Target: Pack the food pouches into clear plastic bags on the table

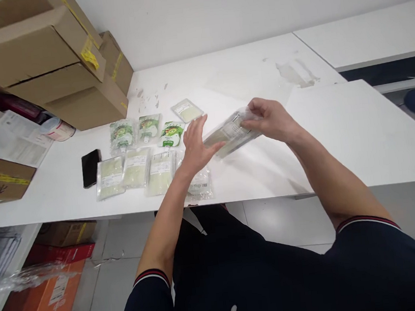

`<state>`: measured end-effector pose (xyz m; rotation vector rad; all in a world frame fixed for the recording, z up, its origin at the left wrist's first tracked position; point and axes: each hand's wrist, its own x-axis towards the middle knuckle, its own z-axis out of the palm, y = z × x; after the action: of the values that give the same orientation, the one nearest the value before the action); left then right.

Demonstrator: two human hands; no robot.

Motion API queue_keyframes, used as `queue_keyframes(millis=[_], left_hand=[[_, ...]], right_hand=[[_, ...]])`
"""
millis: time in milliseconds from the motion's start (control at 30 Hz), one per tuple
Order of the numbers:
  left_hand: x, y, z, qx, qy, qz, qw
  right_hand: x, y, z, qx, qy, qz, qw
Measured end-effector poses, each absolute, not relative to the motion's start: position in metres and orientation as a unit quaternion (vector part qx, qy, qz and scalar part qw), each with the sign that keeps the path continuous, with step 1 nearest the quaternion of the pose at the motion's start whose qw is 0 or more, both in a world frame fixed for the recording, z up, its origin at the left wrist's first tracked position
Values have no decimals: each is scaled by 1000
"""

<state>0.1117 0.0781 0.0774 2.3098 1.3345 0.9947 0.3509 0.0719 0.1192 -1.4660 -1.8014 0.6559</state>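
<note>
Plainly, one packet (232, 132) is pinched by the right hand (272, 121), with the left hand (196, 149) spread wide

The packet slants over the table (269, 174), between the two hands. Its far right end is caught between the right thumb and curled fingers; its other end runs down toward the left thumb. Gripping just that end leaves most of the face uncovered, perhaps so that the label stays turned up and the glossy wrap is not crumpled. Whether its lower edge rests on the table is unclear.

The left thumb and fingers stand well apart and close on nothing. The thumb overlaps the packet's near end, though contact is hard to judge; so broad a spread seems fit for steadying that end.

Just beyond the left fingertips lies a lone pack (187, 110). Left of those fingers are three green pouches (149, 128), and nearer the body, left of the wrist, three pale packs (135, 168), side by side and face up, probably so each front shows. A clear bag (200, 186) lies partly behind the left wrist. Farther left of the fingers are a phone (91, 168), a tub (57, 129) and boxes (53, 68), placed there perhaps to give the hands room.
</note>
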Motion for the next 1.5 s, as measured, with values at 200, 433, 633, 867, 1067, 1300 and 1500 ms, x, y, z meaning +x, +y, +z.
queue_keyframes(millis=[200,433,633,867,1067,1300,1500], left_hand=[[108,76,115,837,352,359,217],[81,36,30,848,304,404,159],[62,1,11,929,237,272,84],[53,-17,2,929,243,256,107],[74,-31,3,847,394,313,168],[107,-39,10,780,553,262,130],[100,-42,12,832,506,214,80]], right_hand=[[320,36,173,-483,-833,87,256],[350,3,76,-391,-850,108,336],[343,-32,9,-374,-871,118,296],[348,-38,5,-349,-878,193,266],[330,-35,16,-478,-743,344,317],[308,-37,8,-556,-733,251,301],[324,-41,3,-412,-872,98,246]])
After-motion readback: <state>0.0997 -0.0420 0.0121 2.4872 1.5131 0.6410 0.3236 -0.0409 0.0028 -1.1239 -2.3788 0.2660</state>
